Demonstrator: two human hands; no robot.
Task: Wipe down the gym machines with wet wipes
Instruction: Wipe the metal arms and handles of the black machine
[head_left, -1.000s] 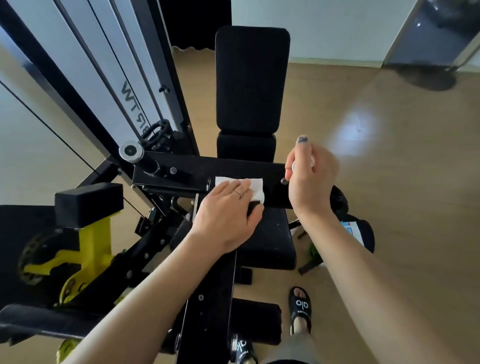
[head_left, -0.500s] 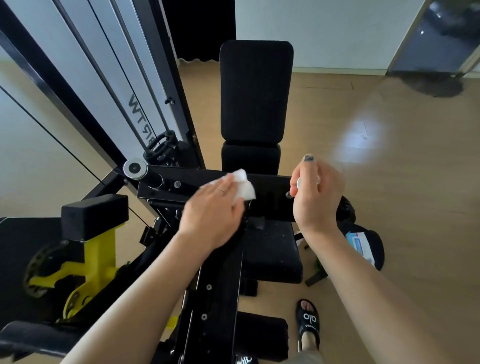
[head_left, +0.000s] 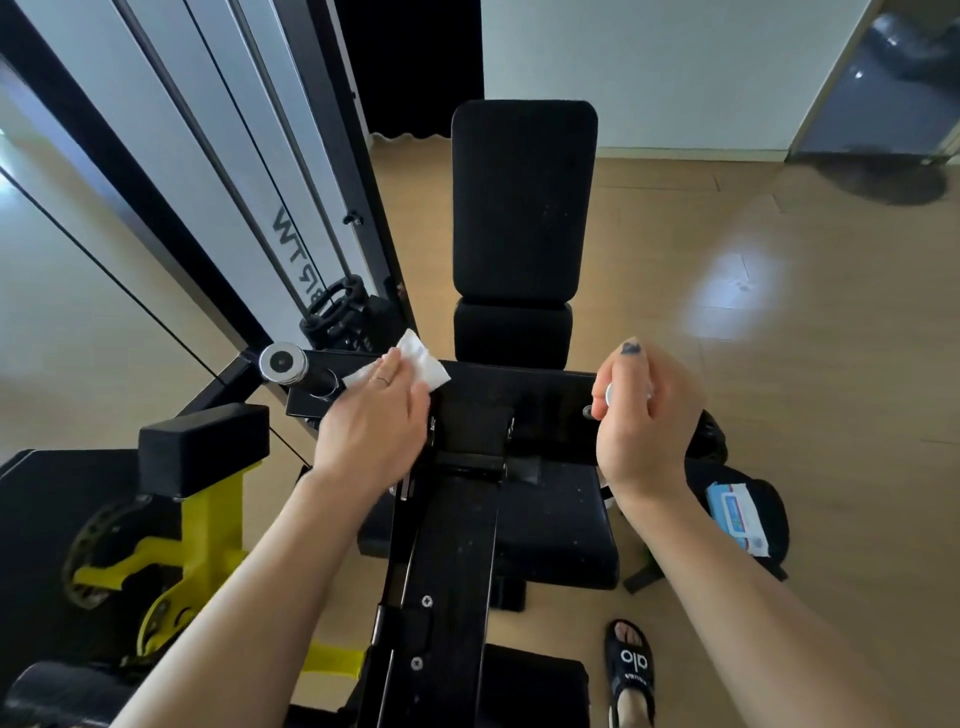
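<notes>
Left hand: the left hand (head_left: 371, 421) lies flat, fingers straight, pressing the wet wipe (head_left: 410, 364) onto the black crossbar (head_left: 540, 384) so the cloth stays spread against the metal.
Wipe position: on the crossbar's left part, near the chrome end cap (head_left: 281, 362), one corner sticking up past the fingers.
Right hand: the right hand (head_left: 647, 410) curls round a chrome handle end (head_left: 609, 394), apparently steadying the bar against the rubbing.
Spare wipes: a wipes pack (head_left: 735, 517) sits on a black round thing beside the seat pad (head_left: 558, 514), within reach for a fresh sheet.
</notes>
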